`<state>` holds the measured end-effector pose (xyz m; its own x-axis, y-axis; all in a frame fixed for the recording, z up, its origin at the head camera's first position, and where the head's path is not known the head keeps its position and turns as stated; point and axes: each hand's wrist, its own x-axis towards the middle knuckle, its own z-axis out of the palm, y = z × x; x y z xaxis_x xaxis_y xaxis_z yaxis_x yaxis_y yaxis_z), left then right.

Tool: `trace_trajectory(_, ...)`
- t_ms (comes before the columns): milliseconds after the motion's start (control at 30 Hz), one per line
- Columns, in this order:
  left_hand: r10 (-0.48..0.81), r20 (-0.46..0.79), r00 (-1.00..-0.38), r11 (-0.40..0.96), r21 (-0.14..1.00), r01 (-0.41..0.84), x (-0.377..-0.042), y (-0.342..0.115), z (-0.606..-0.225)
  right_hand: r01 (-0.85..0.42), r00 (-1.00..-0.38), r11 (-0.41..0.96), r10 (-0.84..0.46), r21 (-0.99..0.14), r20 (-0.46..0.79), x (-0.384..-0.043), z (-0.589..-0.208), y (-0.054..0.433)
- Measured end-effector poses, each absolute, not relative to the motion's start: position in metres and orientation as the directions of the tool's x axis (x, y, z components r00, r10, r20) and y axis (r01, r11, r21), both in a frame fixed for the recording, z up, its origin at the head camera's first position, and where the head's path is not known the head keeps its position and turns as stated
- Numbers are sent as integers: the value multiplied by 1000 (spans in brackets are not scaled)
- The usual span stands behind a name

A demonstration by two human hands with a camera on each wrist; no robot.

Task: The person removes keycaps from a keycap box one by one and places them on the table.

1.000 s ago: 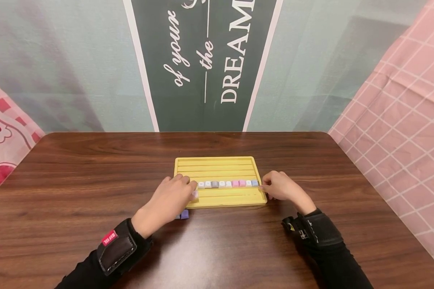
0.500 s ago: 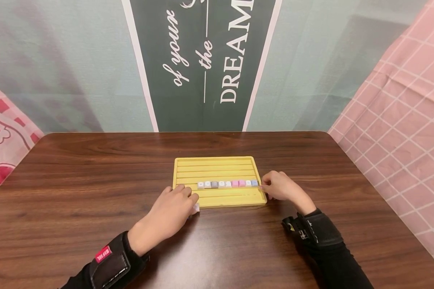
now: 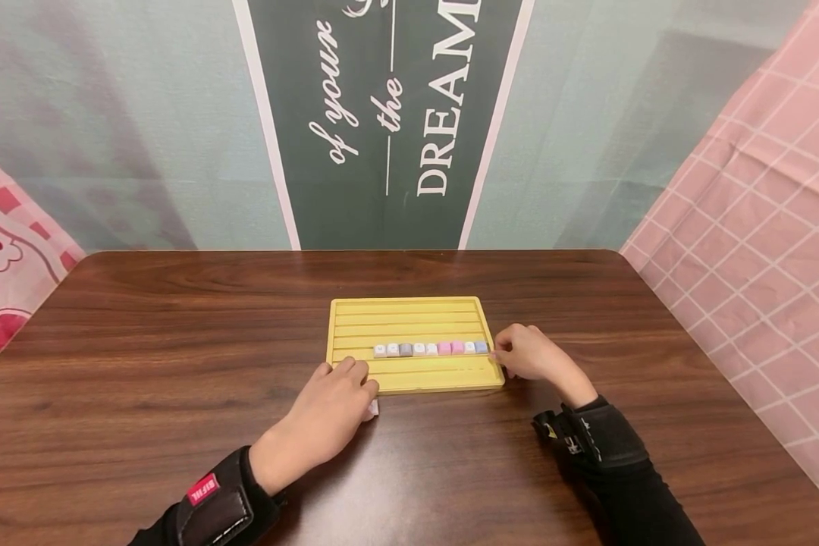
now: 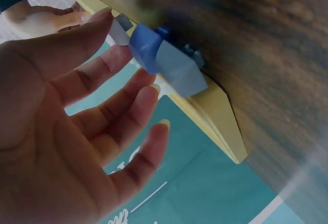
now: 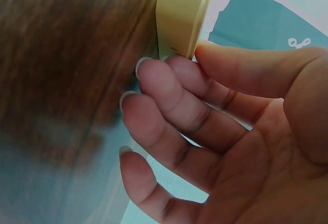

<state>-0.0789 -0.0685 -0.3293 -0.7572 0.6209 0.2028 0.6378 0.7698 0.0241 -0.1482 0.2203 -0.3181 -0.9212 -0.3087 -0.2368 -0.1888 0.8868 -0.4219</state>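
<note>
My left hand (image 3: 334,413) is at the front left corner of a yellow ridged tray (image 3: 409,307). Its thumb and index finger pinch a white keycap (image 4: 119,33), partly showing below the fingers in the head view. Right beside that one, a blue keycap (image 4: 144,47) and a pale grey-blue keycap (image 4: 179,70) appear in the left wrist view; the hand hides them from the head camera. Over at the tray's right rim, my right hand (image 3: 528,353) grips the edge between thumb and index finger, the other fingers loosely bent.
One groove of the tray holds a row of several keycaps, among them a grey keycap (image 3: 406,349), a pink keycap (image 3: 444,348) and a light blue keycap (image 3: 481,346). The brown wooden table (image 3: 143,341) ends at a printed cloth backdrop (image 3: 177,152).
My left hand has drawn back from over the tray to just before its front edge, with the white keycap. The blue keycaps there have become hidden from the head view. My right hand stays put.
</note>
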Motion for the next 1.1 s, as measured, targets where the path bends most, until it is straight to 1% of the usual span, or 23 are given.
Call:
trace_trajectory(700, 604, 226, -764, 781, 27, 625, -81, -68, -334, -185, -924, 892, -301, -412, -236, -148, -319, 220)
trace_trajectory(1100, 595, 200, -778, 788, 43, 614, -80, -69, -332, -177, -925, 891, -296, -419, -240, -148, -319, 220)
